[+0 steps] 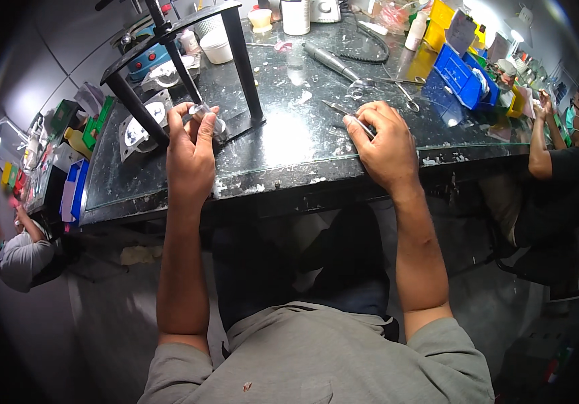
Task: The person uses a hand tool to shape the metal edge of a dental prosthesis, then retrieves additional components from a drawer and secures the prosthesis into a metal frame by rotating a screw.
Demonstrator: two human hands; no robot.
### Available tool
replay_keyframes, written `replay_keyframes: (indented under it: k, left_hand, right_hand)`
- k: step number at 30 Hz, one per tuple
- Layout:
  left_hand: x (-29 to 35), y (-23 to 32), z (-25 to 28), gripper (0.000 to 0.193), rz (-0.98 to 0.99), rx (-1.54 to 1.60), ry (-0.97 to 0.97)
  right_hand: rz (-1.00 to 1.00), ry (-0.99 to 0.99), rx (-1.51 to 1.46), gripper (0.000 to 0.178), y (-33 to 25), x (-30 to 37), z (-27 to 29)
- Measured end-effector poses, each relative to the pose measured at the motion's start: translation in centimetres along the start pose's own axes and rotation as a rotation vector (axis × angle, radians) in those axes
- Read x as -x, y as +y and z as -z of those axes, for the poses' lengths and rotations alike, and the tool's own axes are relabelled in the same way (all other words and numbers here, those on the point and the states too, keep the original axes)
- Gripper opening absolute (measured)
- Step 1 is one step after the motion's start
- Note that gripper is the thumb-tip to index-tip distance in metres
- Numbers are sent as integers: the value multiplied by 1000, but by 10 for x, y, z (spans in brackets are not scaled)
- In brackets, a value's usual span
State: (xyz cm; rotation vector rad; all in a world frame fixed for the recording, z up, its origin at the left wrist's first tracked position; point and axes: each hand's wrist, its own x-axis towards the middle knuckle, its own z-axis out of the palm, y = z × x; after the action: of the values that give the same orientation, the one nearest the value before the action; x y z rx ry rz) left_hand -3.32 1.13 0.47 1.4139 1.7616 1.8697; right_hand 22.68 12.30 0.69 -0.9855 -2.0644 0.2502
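Head view. Both forearms enter from the lower edge and extend forward to the bench (289, 172), one on either side of the body. The left hand (192, 148) is raised within a black press frame (244, 74), fingers upward, thumb and fingers pinched around one small, pale, translucent piece (200, 109) near the lower end of the central rod (183, 71); contact with the rod cannot be told. The piece's long axis is obscured by the fingers. The right hand (387, 145) lies palm-down over the bench's front edge, its fingers curled and closed on one slender pointed tool (335, 107). The tool's long axis runs obliquely, its tip directed forward and left. Beyond it lie one ring-handled instrument (397, 81) and one corded handpiece (331, 62). Two other people sit nearby, one at each side.
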Motion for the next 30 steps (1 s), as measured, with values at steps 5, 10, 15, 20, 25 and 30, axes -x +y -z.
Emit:
replay_keyframes:
  k: [5,10,15,20,25,30]
  left_hand:
    - [4,12,-4,28,-55,-312,43]
    - [4,10,0,31,-14,-363,24]
    - [8,18,-1,45,-8,-337,72]
    - [9,15,3,38,-106,-392,126]
    - [10,3,2,38,-216,-316,155]
    - [13,7,5,36,-268,-380,151]
  right_hand:
    - [0,-5,7,27,1,0,1]
    - [3,-19,-15,26,0,-1,1]
    - [45,11,3,24,-1,-3,-1]
    - [70,10,15,23,-3,-4,-1]
    - [30,-38,-20,25,-3,-2,-1]
    - [36,-38,2,26,-5,-3,-2]
